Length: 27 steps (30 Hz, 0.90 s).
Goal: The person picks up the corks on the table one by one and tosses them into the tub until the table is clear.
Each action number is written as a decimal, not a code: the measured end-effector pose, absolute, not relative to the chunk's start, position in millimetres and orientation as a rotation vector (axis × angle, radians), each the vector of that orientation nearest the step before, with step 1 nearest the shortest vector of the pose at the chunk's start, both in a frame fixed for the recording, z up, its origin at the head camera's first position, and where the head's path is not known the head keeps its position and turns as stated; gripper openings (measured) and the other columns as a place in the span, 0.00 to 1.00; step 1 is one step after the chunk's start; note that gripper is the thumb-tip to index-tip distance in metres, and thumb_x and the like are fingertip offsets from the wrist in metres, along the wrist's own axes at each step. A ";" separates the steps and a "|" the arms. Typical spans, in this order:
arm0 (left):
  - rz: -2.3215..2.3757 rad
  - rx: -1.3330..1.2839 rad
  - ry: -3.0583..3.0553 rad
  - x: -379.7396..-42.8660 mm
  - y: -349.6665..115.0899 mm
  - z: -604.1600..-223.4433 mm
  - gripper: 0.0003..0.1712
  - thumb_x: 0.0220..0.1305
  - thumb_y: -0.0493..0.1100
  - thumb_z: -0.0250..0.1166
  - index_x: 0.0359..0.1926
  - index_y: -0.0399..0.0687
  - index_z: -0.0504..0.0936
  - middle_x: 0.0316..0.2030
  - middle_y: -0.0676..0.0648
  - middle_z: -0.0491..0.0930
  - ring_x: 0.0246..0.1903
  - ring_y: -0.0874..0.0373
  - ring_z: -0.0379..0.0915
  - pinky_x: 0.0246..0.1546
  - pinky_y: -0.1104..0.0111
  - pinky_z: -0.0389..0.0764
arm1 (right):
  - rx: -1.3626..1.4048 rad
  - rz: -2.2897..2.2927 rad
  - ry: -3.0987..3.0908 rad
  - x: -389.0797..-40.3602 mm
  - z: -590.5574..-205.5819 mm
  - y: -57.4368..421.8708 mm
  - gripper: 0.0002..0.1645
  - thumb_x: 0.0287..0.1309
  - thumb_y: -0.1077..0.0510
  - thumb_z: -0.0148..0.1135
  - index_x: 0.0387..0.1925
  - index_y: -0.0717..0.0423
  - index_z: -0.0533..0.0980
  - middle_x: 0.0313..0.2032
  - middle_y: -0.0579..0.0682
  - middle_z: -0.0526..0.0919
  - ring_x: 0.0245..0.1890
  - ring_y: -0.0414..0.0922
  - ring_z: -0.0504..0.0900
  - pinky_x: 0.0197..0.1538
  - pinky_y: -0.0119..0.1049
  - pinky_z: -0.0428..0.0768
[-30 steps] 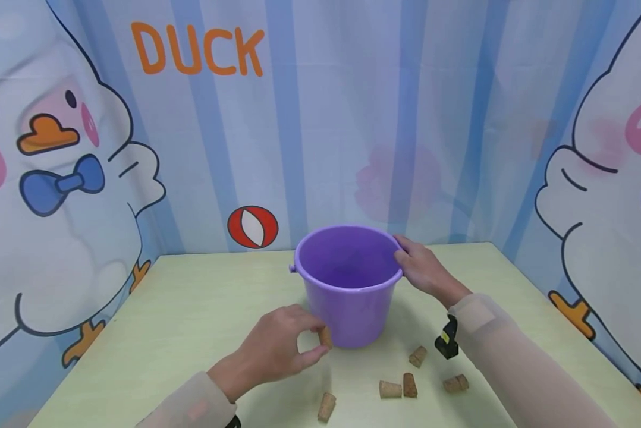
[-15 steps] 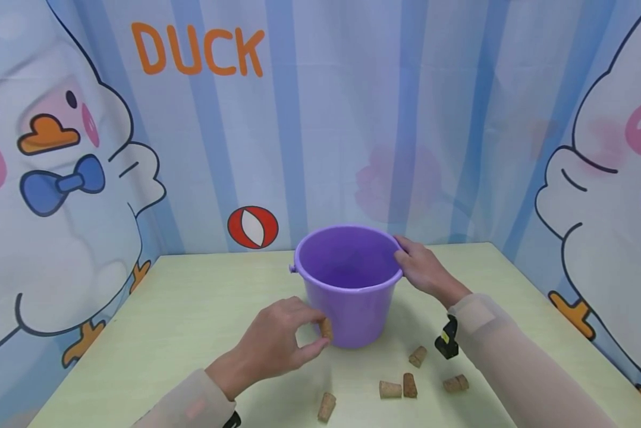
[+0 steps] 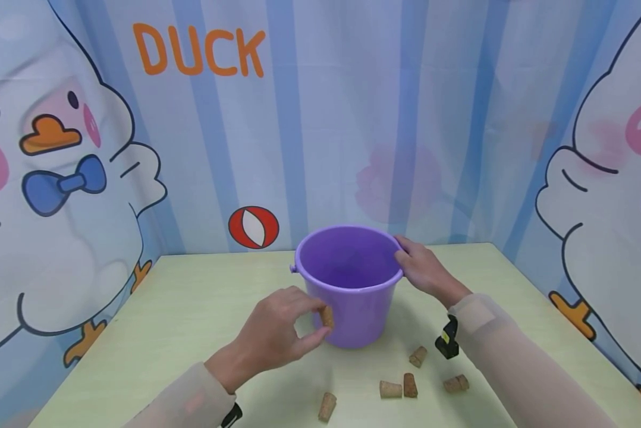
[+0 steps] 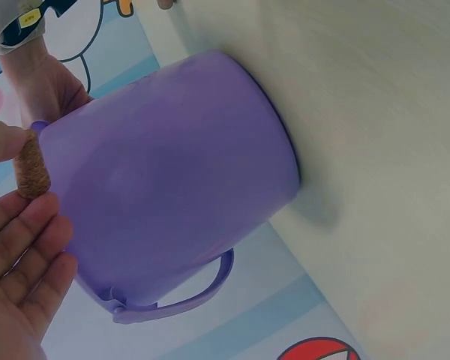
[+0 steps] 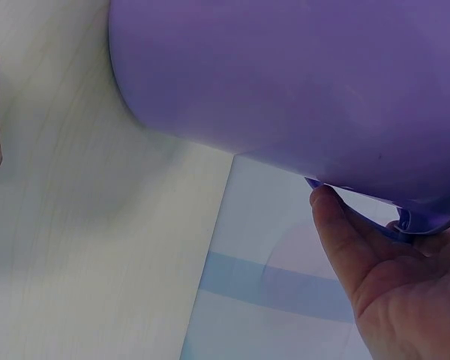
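A: Starting on the left of the bucket (image 3: 359, 315), what to note?

B: Please note the left hand (image 3: 275, 330), with thumb and fingertips pinching a cork (image 3: 327, 316), spread only as wide as this cork. Held nearly upright, in front of the bucket and below its rim (image 3: 352, 290). Touching the bucket or not: impossible to say.

A: And just changed?

B: Raised a little beside the bucket, compared with one second ago, hand and cork together. In my judgement, meaning for the work: cork firmly taken, off the table (image 3: 208, 297), nearer to rim height, but outside the bucket.

A: On the near side of the bucket?

B: First a loose cork (image 3: 327, 407). Then, more to the right, a pale cork (image 3: 390, 389) and a dark cork (image 3: 410, 385), just beside each other. Next, closer to the bucket, a back cork (image 3: 418, 356). All unmoved since then.

A: And at the right of the bucket?

B: The right hand (image 3: 427, 267), with fingers curled round the rim, also unmoved. Probably good for steadying the bucket. Last, to the right and nearer than the bucket, a right cork (image 3: 456, 383).
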<state>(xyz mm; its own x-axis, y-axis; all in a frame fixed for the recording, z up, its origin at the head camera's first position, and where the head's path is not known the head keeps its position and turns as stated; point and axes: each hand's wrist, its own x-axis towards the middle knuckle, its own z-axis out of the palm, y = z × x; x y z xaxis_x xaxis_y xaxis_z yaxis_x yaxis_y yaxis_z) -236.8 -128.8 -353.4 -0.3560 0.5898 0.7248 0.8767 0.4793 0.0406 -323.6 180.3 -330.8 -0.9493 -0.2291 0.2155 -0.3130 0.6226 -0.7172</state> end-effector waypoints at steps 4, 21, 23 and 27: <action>-0.570 -1.219 -2.042 -237.4 -128.7 -349.1 0.13 0.52 0.42 0.78 0.38 0.52 0.85 0.32 0.59 0.84 0.36 0.65 0.80 0.37 0.72 0.82 | 0.455 1.231 -2.736 -323.4 -330.5 179.9 0.32 0.75 0.56 0.37 0.75 0.59 0.62 0.59 0.63 0.80 0.52 0.55 0.82 0.54 0.52 0.79; -0.574 -1.187 -1.988 -244.6 -124.8 -329.8 0.09 0.55 0.41 0.76 0.36 0.52 0.84 0.32 0.59 0.83 0.37 0.62 0.81 0.39 0.69 0.82 | 0.459 1.241 -2.742 -323.5 -331.2 180.1 0.33 0.75 0.55 0.36 0.77 0.59 0.59 0.63 0.63 0.77 0.55 0.56 0.81 0.57 0.54 0.78; -0.567 -1.178 -1.979 -245.4 -123.6 -327.3 0.09 0.55 0.41 0.76 0.36 0.51 0.84 0.32 0.60 0.83 0.37 0.62 0.81 0.38 0.69 0.82 | 0.459 1.243 -2.742 -323.6 -331.3 180.2 0.34 0.75 0.55 0.36 0.78 0.60 0.59 0.64 0.64 0.77 0.56 0.57 0.81 0.58 0.55 0.78; -0.562 -1.170 -1.970 -247.0 -120.7 -322.6 0.08 0.56 0.41 0.75 0.36 0.51 0.84 0.32 0.60 0.82 0.36 0.62 0.80 0.37 0.70 0.81 | 0.460 1.246 -2.743 -324.1 -331.8 180.4 0.34 0.75 0.55 0.36 0.78 0.60 0.59 0.64 0.64 0.77 0.56 0.57 0.81 0.58 0.55 0.78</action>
<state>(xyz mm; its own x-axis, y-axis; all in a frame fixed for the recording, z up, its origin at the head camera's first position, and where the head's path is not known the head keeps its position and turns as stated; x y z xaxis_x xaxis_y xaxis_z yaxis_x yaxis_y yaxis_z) -247.0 -120.7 -322.6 -0.2890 0.5397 0.7907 0.8758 0.4826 -0.0093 -324.1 180.4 -331.8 -0.9501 -0.2328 0.2078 -0.3096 0.6210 -0.7201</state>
